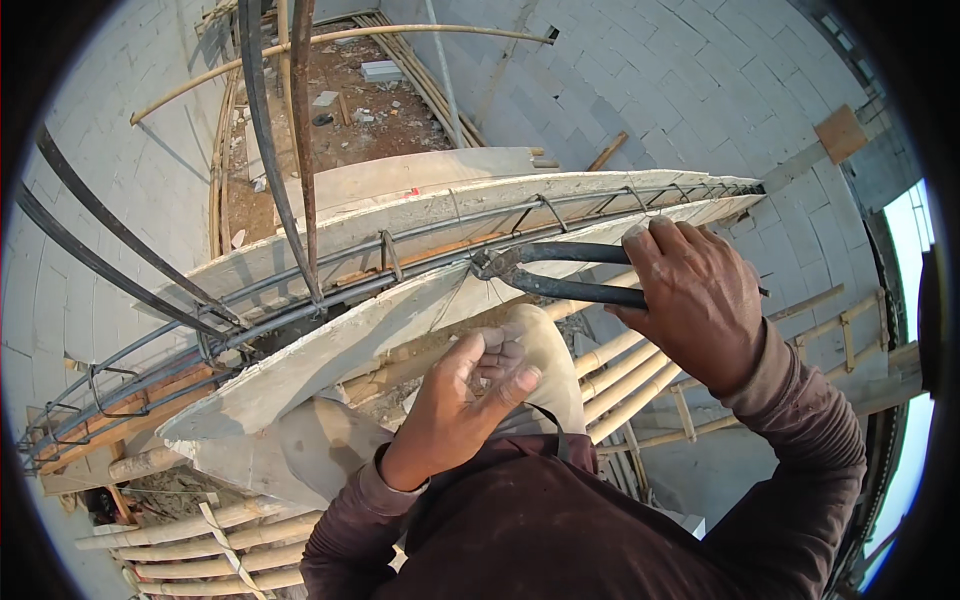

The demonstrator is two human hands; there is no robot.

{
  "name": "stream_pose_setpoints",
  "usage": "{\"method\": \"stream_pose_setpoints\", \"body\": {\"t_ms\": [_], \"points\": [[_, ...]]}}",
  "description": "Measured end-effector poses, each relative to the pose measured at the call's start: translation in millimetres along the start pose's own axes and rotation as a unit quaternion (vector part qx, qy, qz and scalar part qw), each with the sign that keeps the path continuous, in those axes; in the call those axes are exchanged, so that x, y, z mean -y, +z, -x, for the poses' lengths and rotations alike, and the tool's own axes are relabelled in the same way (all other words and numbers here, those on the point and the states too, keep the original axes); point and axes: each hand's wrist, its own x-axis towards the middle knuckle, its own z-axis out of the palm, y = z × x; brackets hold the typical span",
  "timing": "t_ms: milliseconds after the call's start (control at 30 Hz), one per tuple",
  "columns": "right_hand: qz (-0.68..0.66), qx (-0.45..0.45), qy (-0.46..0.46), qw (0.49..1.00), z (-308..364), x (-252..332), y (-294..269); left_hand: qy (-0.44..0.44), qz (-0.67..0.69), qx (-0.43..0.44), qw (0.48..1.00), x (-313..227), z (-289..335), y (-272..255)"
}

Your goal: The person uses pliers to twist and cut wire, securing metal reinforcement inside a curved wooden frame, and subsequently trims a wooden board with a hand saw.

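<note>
The tool under examination was a pair of end-cutting pincers, with a worn metal head and long dark handles. It was located at the upper edge of the near formwork panel, just beside the steel reinforcing bars laid along the trough. The head stood among loose strands of binding wire; whether the jaws had closed on a strand could not be told from where I stood.

The right hand gripped the pincers by the handles, fingers wrapped over the upper one and the thumb by the lower. The handles stood apart. The left hand was held below the panel edge, well clear of the tool, its fingers loosely curled, the thumb apart from them, and no object visible in the grasp.

Handling, in my judgement: rigid, fairly heavy for its size, with the weight biased toward the head, and not fragile. The handles looked smooth, so dusty skin might slip a little. The sound hold was far back on both handles, for leverage, with skin kept away from the pivot and the jaws. The binding wire appeared thin, springy and sharp at its ends.

Orientation: the long axis ran nearly straight across the person's front, dipping slightly to the right. The head pointed to the person's left, toward the bars; the handles trailed right, spreading from the pivot, and a dark tip projected beyond the right hand.
</note>
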Motion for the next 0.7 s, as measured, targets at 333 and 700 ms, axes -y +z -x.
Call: {"method": "stream_pose_setpoints", "body": {"t_ms": [333, 700], "points": [[-0.162, 0.169, 0.027, 0.972, 3.8, 15.7, -29.7, -0.076, 0.637, -0.119, 0.757, 11.5, -97.0, 79.7], [0.114, -0.005, -0.052, 0.992, 21.8, 7.6, -3.5, -0.073, 0.676, -0.094, 0.727, 1.5, -95.0, 92.0]]}}
